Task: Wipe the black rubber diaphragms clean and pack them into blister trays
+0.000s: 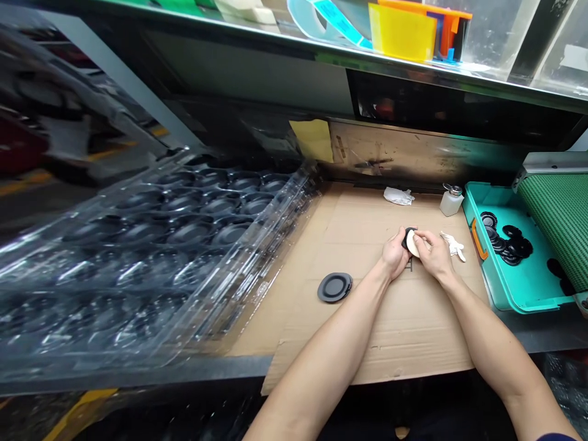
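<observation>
Over the cardboard sheet point(404, 337), my left hand point(395, 252) is closed on a small black round part point(406, 237). My right hand point(432, 252) pinches a cream-coloured round pad point(412, 244) that overlaps the face of that part. The two hands are close together, and their fingers partly cover both things. Left of my left forearm lies a larger dark round part point(335, 287), flat on the cardboard. Just right of my right hand is a crumpled white tissue point(454, 246).
Clear plastic trays point(193, 229) with black round parts fill the left. A teal bin point(505, 294) with several black discs stands right, beside a green conveyor belt point(558, 214). A small pump bottle point(451, 200) and another white crumpled piece point(399, 196) sit behind my hands. A shelf hangs above.
</observation>
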Motion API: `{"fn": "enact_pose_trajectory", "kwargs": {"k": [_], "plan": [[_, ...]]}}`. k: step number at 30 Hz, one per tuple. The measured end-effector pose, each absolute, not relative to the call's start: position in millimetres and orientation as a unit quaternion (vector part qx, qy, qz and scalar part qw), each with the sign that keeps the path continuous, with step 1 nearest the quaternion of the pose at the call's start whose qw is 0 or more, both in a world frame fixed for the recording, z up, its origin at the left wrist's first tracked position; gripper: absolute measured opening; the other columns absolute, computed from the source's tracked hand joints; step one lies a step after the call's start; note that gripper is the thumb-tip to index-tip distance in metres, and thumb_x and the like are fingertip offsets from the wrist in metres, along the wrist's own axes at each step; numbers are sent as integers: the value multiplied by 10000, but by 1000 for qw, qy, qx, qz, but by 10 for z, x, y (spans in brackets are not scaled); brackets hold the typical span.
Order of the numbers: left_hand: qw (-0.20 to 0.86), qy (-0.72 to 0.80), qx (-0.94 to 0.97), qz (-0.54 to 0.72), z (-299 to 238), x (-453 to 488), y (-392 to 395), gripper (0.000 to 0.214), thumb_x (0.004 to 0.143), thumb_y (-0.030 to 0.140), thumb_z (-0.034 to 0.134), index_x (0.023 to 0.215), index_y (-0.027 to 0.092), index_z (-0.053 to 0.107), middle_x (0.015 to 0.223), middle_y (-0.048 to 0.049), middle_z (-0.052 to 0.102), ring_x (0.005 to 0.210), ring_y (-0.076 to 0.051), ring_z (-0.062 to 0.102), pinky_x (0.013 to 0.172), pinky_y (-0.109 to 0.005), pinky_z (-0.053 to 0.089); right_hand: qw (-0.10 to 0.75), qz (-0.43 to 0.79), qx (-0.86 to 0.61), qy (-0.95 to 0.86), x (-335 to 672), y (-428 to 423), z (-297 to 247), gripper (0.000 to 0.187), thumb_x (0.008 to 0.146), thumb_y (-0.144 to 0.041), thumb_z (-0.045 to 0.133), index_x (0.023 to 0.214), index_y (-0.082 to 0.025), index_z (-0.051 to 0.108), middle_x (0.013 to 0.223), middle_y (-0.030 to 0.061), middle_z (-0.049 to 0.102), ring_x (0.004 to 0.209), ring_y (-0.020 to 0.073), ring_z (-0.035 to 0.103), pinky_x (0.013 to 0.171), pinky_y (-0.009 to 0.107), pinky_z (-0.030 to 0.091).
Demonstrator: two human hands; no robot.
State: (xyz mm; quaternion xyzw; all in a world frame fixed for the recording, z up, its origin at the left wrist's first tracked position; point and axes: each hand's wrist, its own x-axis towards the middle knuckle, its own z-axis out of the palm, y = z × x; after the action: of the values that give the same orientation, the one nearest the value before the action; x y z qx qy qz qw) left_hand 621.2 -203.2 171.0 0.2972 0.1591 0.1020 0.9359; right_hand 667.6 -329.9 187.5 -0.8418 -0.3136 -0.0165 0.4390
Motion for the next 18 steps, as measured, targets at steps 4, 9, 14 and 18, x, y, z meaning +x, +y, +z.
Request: {"fn": "enact_pose_trajectory", "kwargs": {"k": [4, 9, 14, 18], "plan": [[936, 169, 295, 89, 1702, 6190, -2033, 380, 1072, 376, 439, 1037, 122, 718, 1041, -144, 762, 1080, -255, 731, 1047, -426, 543, 455, 71, -806, -372, 6719, -3330, 1898, 306, 984, -389, 565, 1135, -210, 762, 1116, 33, 788, 1008, 191, 727, 930, 292, 548], [929, 170, 313, 104, 1712, 6188, -2037, 355, 1067, 354, 465, 1023, 108, 717, 1014, -145, 765, 1040, -254, 739, 1014, -445, 564, 403, 1, -853, -331, 6774, -3398, 1937, 283, 980, -392, 595, 1143, -253, 781, 1090, 31, 798, 1000, 204, 735, 940, 315, 545], [932, 181, 301, 90, 1707, 6189, -2038, 411, 1084, 354, 408, 1000, 97, 718, 992, -151, 767, 1006, -243, 746, 991, -425, 579, 368, 26, -850, -376, 6758, -3379, 1991, 237, 976, -363, 617, 1115, -281, 790, 1065, -1, 806, 966, 189, 748, 891, 280, 549], [926, 191, 313, 87, 1739, 6188, -2057, 426, 1093, 336, 380, 949, 101, 705, 941, -145, 772, 987, -246, 752, 987, -450, 584, 325, -62, -899, -287, 6683, -3360, 1980, 337, 1038, -419, 525, 1265, -281, 732, 1125, 40, 796, 1009, 225, 745, 900, 314, 547]]}}
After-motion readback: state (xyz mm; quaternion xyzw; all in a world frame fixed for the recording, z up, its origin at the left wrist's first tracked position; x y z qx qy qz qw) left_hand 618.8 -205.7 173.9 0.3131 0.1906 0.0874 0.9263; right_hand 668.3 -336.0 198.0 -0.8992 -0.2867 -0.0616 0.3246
